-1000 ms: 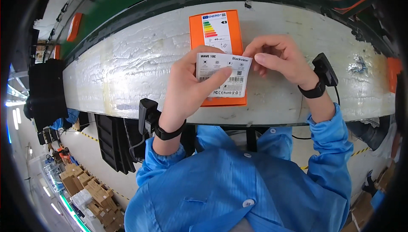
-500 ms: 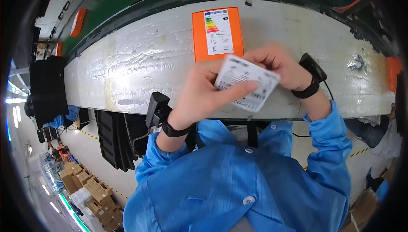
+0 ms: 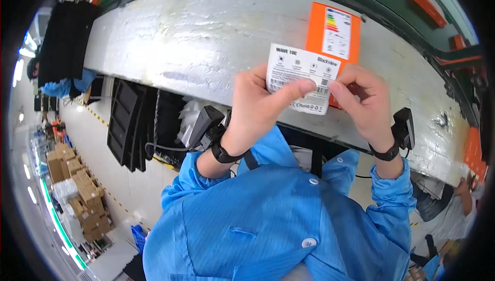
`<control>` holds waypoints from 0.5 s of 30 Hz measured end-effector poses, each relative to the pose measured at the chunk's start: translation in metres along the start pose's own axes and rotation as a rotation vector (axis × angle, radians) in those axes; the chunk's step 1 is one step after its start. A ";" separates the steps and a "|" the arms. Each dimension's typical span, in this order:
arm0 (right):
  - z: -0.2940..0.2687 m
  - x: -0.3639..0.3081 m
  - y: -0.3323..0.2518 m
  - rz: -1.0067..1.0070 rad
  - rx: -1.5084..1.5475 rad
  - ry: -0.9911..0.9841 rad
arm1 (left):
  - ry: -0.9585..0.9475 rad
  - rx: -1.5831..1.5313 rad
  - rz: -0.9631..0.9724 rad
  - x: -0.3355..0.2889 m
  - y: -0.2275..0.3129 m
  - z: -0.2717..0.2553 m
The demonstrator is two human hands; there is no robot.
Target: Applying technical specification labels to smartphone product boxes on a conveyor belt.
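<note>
A white printed label card (image 3: 296, 70) with rounded corners is held up over the workbench, its text and codes facing me. My left hand (image 3: 258, 98) grips it by the left side, thumb pressed flat across its front and fingers behind. At its right edge, my right hand (image 3: 363, 100) is closed, with thumb and forefinger pinched against the card's edge. Behind the card and my right hand lies an orange box (image 3: 315, 27) with a white energy label on its top. Part of that box is hidden by the card and hand.
The silvery, wrinkled workbench (image 3: 196, 39) runs across in front of me. Black trays (image 3: 131, 124) stand below its edge at left. Cardboard boxes (image 3: 82, 193) are stacked on the floor. More orange boxes (image 3: 427, 3) lie beyond the bench. Another person (image 3: 448, 209) is at far right.
The card has turned more upright. My right hand has shifted from behind its upper edge to its right edge. The view has swung, so the orange box appears further right.
</note>
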State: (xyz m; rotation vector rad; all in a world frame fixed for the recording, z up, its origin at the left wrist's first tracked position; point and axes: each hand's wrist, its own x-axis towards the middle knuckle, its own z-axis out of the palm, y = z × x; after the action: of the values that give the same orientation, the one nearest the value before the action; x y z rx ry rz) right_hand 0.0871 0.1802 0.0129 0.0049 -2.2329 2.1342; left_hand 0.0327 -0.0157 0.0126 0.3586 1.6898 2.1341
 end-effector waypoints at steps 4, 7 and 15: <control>0.012 -0.003 0.007 -0.113 -0.183 -0.057 | -0.053 0.049 -0.057 -0.019 -0.011 -0.027; 0.019 0.000 0.009 -0.146 -0.176 -0.091 | -0.192 0.190 0.091 -0.024 -0.023 -0.046; 0.014 0.006 0.012 -0.153 -0.178 -0.138 | -0.138 -0.392 -0.204 -0.017 -0.018 -0.037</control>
State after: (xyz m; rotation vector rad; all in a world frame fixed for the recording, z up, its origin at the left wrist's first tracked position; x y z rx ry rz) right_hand 0.0798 0.1668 0.0008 0.3139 -2.4018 1.9067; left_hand 0.0342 -0.0519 -0.0129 0.2015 1.1448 2.1669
